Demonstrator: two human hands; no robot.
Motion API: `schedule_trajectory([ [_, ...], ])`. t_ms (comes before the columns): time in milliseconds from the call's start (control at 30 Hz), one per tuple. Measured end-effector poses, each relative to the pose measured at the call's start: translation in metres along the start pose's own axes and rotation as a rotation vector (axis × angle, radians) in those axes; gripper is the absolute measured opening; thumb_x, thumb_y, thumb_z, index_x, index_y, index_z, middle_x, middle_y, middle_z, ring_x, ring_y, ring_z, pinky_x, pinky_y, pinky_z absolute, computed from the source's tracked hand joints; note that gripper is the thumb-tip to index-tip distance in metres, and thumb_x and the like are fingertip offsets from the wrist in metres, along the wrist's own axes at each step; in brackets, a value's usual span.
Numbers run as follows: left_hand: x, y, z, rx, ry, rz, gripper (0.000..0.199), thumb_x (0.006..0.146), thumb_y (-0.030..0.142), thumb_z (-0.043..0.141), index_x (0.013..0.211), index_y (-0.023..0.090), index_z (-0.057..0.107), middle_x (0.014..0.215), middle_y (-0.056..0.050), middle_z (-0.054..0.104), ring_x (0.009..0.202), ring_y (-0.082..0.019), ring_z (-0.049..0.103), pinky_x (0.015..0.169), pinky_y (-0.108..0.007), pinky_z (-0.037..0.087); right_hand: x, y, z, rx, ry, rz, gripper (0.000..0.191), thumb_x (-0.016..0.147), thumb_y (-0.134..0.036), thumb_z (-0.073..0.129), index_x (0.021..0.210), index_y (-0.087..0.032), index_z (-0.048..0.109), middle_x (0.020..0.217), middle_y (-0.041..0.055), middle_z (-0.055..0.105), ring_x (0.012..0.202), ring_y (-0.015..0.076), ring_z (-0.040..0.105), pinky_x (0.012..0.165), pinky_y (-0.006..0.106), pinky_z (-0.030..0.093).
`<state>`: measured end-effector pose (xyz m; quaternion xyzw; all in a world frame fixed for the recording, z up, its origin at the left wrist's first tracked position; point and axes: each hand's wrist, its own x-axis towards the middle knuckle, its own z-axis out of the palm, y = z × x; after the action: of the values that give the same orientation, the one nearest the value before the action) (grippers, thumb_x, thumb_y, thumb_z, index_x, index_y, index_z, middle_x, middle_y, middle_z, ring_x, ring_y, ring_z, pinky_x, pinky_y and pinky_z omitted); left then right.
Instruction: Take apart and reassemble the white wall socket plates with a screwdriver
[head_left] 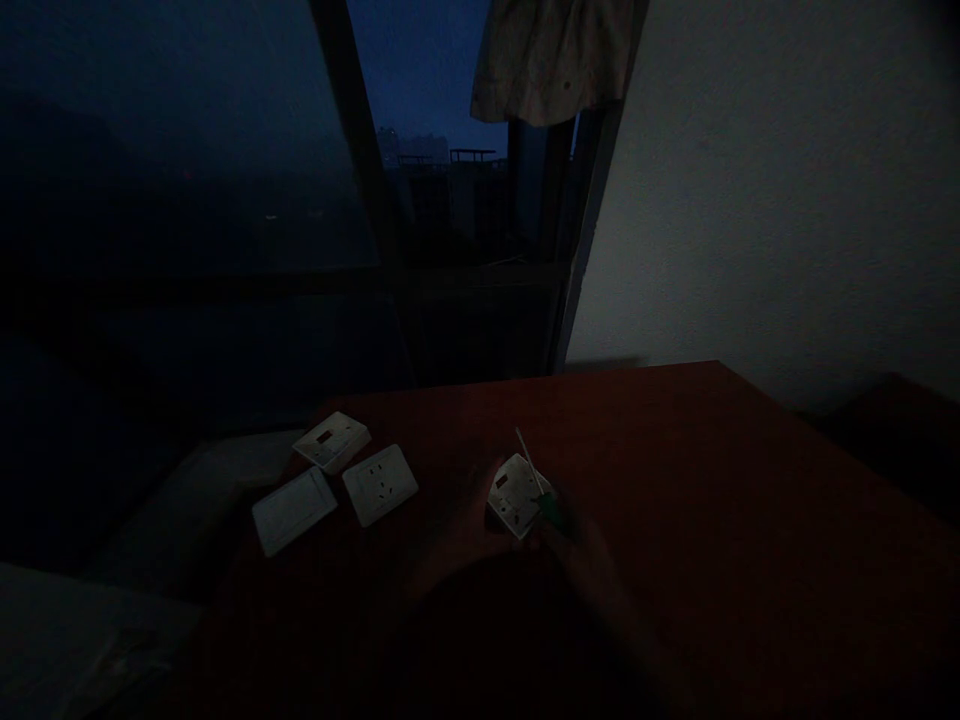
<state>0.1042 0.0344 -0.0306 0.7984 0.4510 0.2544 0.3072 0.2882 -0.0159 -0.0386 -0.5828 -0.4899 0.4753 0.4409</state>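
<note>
A white socket piece (513,492) with a rectangular slot and small holes is held tilted above the reddish-brown table (645,440). My left hand (480,525) grips it from the left side. In my right hand (574,545) is a screwdriver (550,508) with a green handle, its thin metal shaft pointing up and away across the piece. The fingers of my right hand are close to the lower right edge of the piece; the dim light hides whether they touch it.
At the table's left lie a white box-like piece (337,441), a white socket plate (381,486) and a blank-looking white plate (295,511). A dark window (465,190) stands behind the table, with a pale wall (765,200) at the right.
</note>
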Motion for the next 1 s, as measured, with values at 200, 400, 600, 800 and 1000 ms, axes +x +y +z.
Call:
schedule_trajectory([
  [200, -0.018, 0.013, 0.012, 0.082, 0.083, -0.124, 0.114, 0.054, 0.032, 0.086, 0.147, 0.033, 0.019, 0.15, -0.01, 0.026, 0.136, -0.037, 0.029, 0.107, -0.052, 0.033, -0.004, -0.001, -0.012, -0.026, 0.0, 0.096, 0.032, 0.079, -0.044, 0.053, 0.09, -0.016, 0.065, 0.071, 0.004, 0.069, 0.06, 0.0169, 0.062, 0.051, 0.023, 0.045],
  [400, -0.017, 0.015, 0.015, 0.083, 0.052, -0.058, 0.098, 0.06, 0.031, 0.08, 0.144, 0.031, 0.029, 0.143, -0.009, 0.036, 0.129, -0.034, 0.039, 0.105, -0.046, 0.037, -0.015, 0.005, -0.019, -0.113, 0.104, -0.02, 0.04, 0.076, -0.039, 0.057, 0.108, -0.016, 0.065, 0.101, 0.0097, 0.072, 0.088, 0.0247, 0.066, 0.076, 0.031, 0.05],
  [600, -0.021, 0.008, 0.017, 0.045, -0.09, 0.035, 0.097, 0.065, 0.024, 0.075, 0.147, 0.03, 0.024, 0.149, -0.008, 0.031, 0.136, -0.031, 0.03, 0.112, -0.046, 0.029, -0.032, 0.019, -0.033, -0.221, 0.103, 0.074, 0.039, 0.078, -0.044, 0.055, 0.103, -0.017, 0.068, 0.09, 0.0076, 0.075, 0.079, 0.0249, 0.068, 0.066, 0.03, 0.051],
  [800, -0.023, 0.009, 0.019, 0.021, -0.115, 0.047, 0.097, 0.067, 0.021, 0.073, 0.148, 0.03, 0.021, 0.152, -0.007, 0.025, 0.138, -0.031, 0.027, 0.113, -0.046, 0.028, -0.035, 0.029, -0.035, -0.277, 0.102, 0.057, 0.039, 0.081, -0.049, 0.052, 0.098, -0.017, 0.068, 0.085, 0.0082, 0.074, 0.073, 0.0245, 0.068, 0.062, 0.03, 0.05],
  [1000, -0.016, 0.016, 0.02, -0.02, -0.128, 0.031, 0.094, 0.068, 0.021, 0.072, 0.147, 0.03, 0.024, 0.153, -0.007, 0.022, 0.139, -0.031, 0.026, 0.114, -0.045, 0.027, -0.036, 0.03, -0.034, -0.256, 0.174, 0.008, 0.041, 0.081, -0.05, 0.052, 0.1, -0.017, 0.066, 0.088, 0.0092, 0.073, 0.074, 0.0243, 0.067, 0.064, 0.03, 0.05],
])
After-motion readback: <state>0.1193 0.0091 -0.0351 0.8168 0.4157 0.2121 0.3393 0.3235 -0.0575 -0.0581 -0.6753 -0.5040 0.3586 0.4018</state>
